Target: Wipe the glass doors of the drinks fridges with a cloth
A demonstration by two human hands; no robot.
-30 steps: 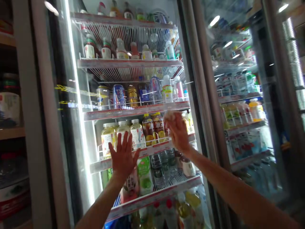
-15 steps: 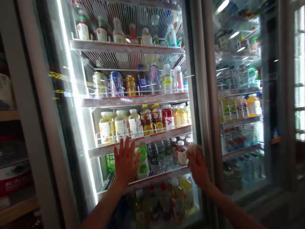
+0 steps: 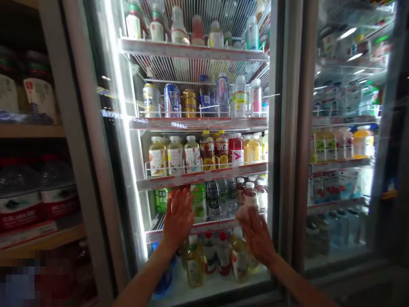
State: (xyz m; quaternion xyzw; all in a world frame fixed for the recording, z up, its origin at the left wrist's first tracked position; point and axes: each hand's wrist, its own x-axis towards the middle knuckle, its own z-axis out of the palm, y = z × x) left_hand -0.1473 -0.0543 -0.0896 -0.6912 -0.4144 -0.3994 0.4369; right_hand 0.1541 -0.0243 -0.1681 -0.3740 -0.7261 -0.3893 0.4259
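"Glass door (image 3: 179,124), drinks shelved behind it: what could go wrong there?"

"The pale wad (image 3: 243,213) could slide out from the right hand (image 3: 258,235). It sits at the fingertips against the pane, it seems, and uneven pressure might let it go."

"Is it gripped?"

"One cannot tell; blur hides whether the fingers pinch it or only press it. The left hand (image 3: 178,219) is unclenched and holds nothing, fingers spread. If its skin touches the glass, which is unclear, it could leave prints."

"And the metal frame (image 3: 291,128)?"

"It stands near the right hand; a wide sideways sweep might knock the knuckles."

"What differs from half a second ago?"

"The right hand and wad have moved lower and leftward, from beside the white-capped bottles (image 3: 251,194) to just beneath them. The left fingertips have dropped below the shelf edge (image 3: 204,175), and the bottom row (image 3: 194,264) shows more clearly."
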